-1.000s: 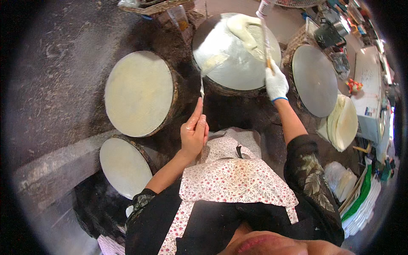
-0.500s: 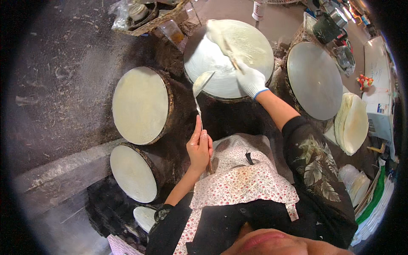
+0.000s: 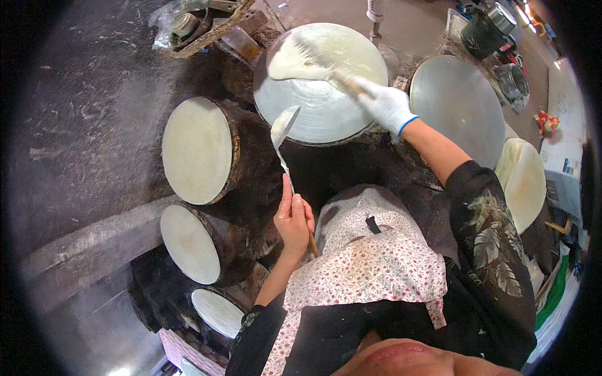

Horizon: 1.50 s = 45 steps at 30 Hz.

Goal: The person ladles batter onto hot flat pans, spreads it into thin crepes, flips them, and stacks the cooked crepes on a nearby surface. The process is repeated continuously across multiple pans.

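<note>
My right hand [image 3: 384,106], in a white knit glove with a blue cuff, grips a wooden-handled spreader [image 3: 343,79] whose head is smeared by motion. Under it lies a round griddle [image 3: 306,105], with pale batter [image 3: 345,45] spread across its far part and shiny metal showing on the near part. Bare, my left hand [image 3: 293,222] is closed round the thin handle of a ladle [image 3: 285,124]. The ladle's bowl is coated with batter and hangs in front of the griddle's near left edge, apart from my other hand.
More griddles stand around: a grey one [image 3: 456,106] at right, and two covered with pale sheets, a larger [image 3: 196,150] and a smaller [image 3: 189,244], at left. A stack of round sheets [image 3: 523,182] lies far right. A basket [image 3: 216,30] sits back left, a dark pot [image 3: 481,39] back right.
My right hand has swept the spreader to the right, and the batter now reaches across the griddle's far part. My left hand keeps the ladle raised in nearly the same place.
</note>
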Available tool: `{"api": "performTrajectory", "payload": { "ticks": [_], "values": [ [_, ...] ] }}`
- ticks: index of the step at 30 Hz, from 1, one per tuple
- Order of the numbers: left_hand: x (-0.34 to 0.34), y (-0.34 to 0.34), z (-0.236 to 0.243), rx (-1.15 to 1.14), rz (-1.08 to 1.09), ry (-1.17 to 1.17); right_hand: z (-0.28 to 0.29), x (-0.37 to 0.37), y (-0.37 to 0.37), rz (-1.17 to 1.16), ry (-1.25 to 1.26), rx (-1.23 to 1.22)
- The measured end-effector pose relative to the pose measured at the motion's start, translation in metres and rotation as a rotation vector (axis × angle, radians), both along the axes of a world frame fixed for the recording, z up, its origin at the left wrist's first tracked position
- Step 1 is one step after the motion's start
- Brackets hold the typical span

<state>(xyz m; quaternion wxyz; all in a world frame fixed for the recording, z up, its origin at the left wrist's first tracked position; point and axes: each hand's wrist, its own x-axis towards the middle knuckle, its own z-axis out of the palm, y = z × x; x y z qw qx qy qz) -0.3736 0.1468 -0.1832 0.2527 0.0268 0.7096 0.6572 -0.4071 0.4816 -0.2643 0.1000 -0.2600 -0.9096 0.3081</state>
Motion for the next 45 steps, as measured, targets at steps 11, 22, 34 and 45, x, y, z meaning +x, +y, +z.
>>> {"api": "performTrajectory", "payload": {
  "ticks": [11, 22, 34, 45],
  "values": [
    [0.02, 0.015, -0.005, -0.04, 0.043, 0.021, 0.015, -0.002, 0.02, 0.132, -0.003, -0.077],
    [0.026, 0.013, -0.006, -0.108, 0.091, -0.031, 0.007, -0.009, 0.036, 0.178, -0.093, -0.435],
    [-0.01, 0.008, -0.004, -0.345, 0.159, 0.078, 0.035, -0.036, 0.04, 0.256, -0.15, -0.41],
    [-0.11, 0.044, -0.052, -0.237, 0.179, 0.207, -0.001, 0.008, 0.072, 0.465, -0.039, -0.059]
  ]
}}
